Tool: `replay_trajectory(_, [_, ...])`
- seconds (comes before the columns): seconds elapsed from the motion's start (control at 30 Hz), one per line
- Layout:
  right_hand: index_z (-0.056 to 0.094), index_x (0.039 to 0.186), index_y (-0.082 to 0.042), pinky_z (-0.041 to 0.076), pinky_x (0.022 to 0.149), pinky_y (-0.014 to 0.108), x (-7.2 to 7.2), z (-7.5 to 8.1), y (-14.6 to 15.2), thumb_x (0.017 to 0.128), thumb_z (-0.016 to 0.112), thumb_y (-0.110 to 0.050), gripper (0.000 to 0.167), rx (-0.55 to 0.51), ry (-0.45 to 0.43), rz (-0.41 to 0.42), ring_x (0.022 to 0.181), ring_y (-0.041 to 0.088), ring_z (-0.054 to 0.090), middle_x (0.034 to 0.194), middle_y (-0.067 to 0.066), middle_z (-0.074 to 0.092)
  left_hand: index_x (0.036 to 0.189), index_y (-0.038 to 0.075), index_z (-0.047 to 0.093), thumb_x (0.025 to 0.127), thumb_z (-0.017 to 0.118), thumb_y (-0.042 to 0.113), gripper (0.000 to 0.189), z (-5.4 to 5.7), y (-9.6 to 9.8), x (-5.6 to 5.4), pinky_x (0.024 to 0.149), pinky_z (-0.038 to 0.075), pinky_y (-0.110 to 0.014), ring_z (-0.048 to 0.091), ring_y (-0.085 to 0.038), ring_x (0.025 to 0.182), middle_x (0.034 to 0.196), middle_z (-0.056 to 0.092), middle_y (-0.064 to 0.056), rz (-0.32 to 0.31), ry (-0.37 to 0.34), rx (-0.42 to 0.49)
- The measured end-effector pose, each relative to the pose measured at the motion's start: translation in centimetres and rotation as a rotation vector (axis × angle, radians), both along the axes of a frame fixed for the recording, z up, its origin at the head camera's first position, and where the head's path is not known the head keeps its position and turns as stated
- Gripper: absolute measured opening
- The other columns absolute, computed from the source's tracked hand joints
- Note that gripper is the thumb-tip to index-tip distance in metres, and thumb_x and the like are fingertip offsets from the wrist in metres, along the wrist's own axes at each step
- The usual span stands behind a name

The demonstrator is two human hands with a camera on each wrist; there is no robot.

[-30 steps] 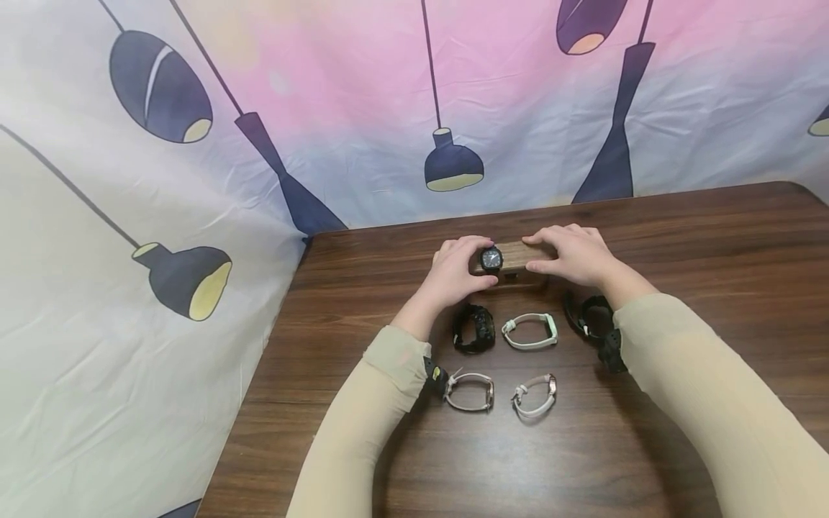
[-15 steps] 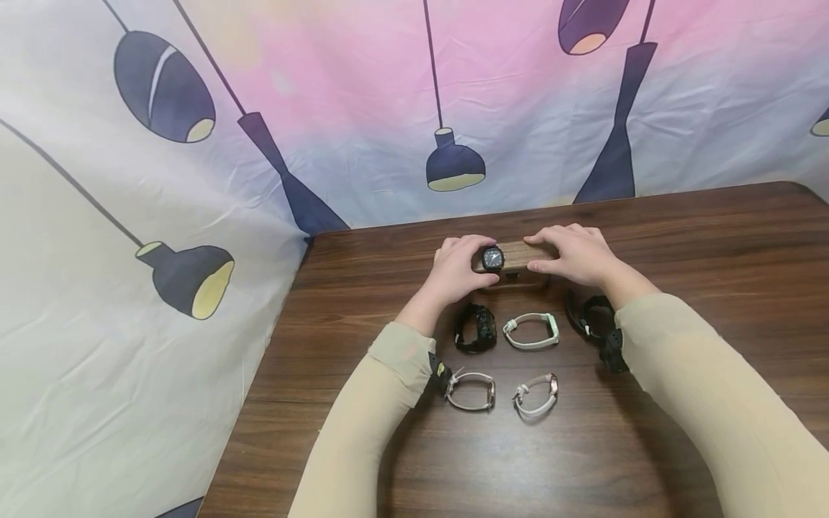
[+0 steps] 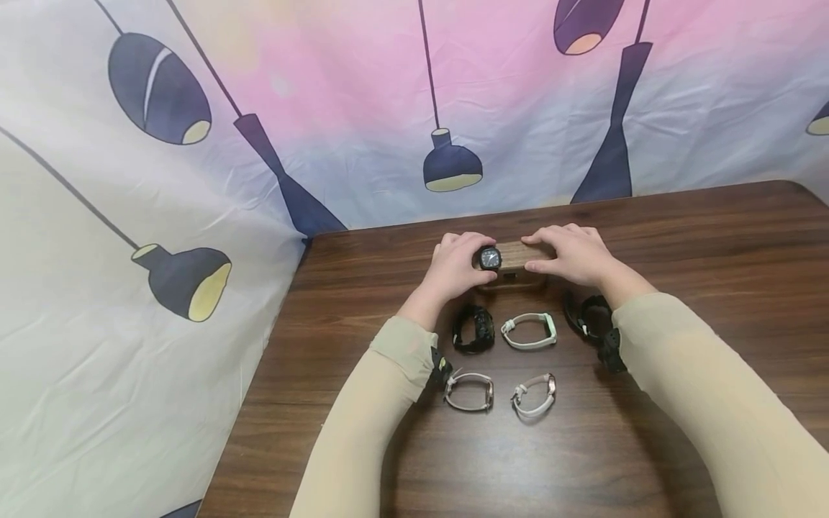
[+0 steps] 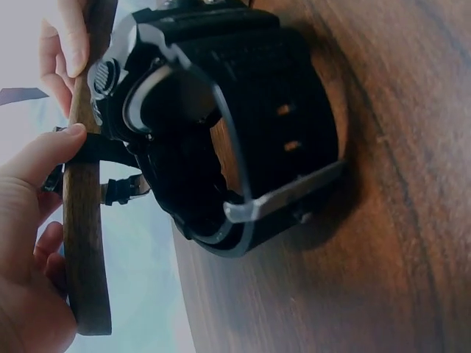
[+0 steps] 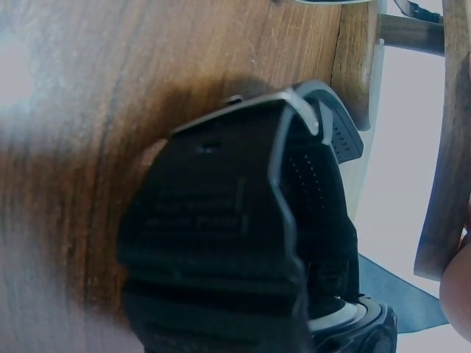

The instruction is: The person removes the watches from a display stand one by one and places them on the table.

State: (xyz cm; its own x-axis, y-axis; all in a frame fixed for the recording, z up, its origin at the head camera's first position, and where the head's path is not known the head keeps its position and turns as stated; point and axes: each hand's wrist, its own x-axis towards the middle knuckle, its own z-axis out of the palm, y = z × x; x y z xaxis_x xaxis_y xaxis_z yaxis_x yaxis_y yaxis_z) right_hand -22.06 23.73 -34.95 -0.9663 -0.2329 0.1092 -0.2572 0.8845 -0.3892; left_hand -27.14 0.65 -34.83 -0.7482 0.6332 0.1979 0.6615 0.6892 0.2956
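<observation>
A black square-faced watch (image 3: 490,258) sits around the bar of a low wooden watch stand (image 3: 519,255). My left hand (image 3: 453,267) pinches this watch at the bar's left part, thumb in front and fingers behind. In the left wrist view the thumb presses the black strap (image 4: 110,150) against the wooden bar (image 4: 85,228), and a buckle end hangs below. My right hand (image 3: 573,253) grips the bar's right end between thumb and fingers. Most of the right hand is out of the right wrist view, where the bar (image 5: 446,169) shows.
In front of the stand lie a chunky black watch (image 3: 483,329), a mint-green watch (image 3: 550,329) and a black-strapped watch (image 3: 575,324) by the right sleeve. Nearer are two pale slim watches, one left (image 3: 469,409) and one right (image 3: 536,412). A printed curtain (image 3: 363,108) hangs behind the table.
My left hand and forearm have shifted slightly forward and to the right, with the watch still pinched. The right hand keeps its place on the bar.
</observation>
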Motion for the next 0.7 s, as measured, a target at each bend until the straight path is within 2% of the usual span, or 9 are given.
replay_trajectory(0.43, [0.056,0.130,-0.019,0.021,0.095,0.057,0.1,0.2,0.0,0.086,0.063,-0.047,0.053,0.007,0.007,0.000,0.116,0.035,0.042,0.132,0.012,0.051,0.124,0.019,0.058,0.079,0.075,0.033,0.050,-0.1,-0.8,-0.6,0.089,0.034,-0.040,0.043,-0.023,0.113,0.126,0.054,0.002,-0.061,0.006,0.015])
replay_trajectory(0.7, [0.056,0.131,-0.019,0.021,0.096,0.056,0.2,0.2,-0.1,0.086,0.062,-0.049,0.054,0.010,0.001,-0.005,0.117,0.035,0.041,0.133,0.012,0.051,0.122,0.017,0.059,0.078,0.076,0.030,0.049,0.0,-1.9,-0.8,0.086,0.035,-0.042,0.043,-0.025,0.113,0.125,0.055,0.001,-0.098,0.036,0.024])
